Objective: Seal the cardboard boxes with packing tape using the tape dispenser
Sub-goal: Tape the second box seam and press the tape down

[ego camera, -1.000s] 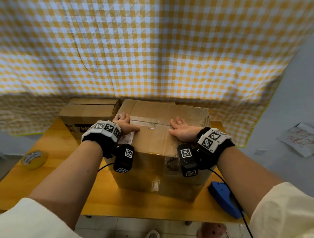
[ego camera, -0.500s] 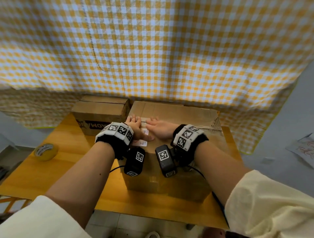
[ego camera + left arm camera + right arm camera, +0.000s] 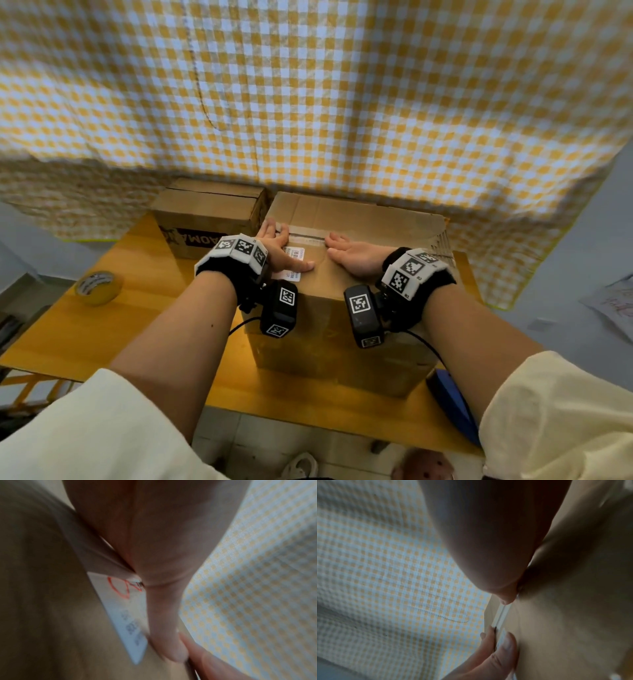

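A large cardboard box (image 3: pixel 373 219) stands mid-table with its flaps down and a strip of clear tape (image 3: pixel 308 237) along the top seam. My left hand (image 3: pixel 284 251) lies flat on the box top near its left edge, over a white shipping label (image 3: pixel 294 274). My right hand (image 3: pixel 352 255) lies flat just to the right, fingers pointing at the seam. The left wrist view shows the palm and thumb (image 3: pixel 168 646) pressing beside the label (image 3: pixel 123 615). A blue tape dispenser (image 3: pixel 452 407) lies at the table's front right, partly hidden by my right arm.
A smaller closed cardboard box (image 3: pixel 205 212) stands behind and left of the large one. A yellow tape roll (image 3: pixel 99 286) lies at the left of the wooden table (image 3: pixel 137 318). A checked yellow cloth (image 3: pixel 308 102) hangs close behind.
My right hand slid left along the seam until it met the left hand, then drew back a little to the right. The left hand stayed at the box's left end.
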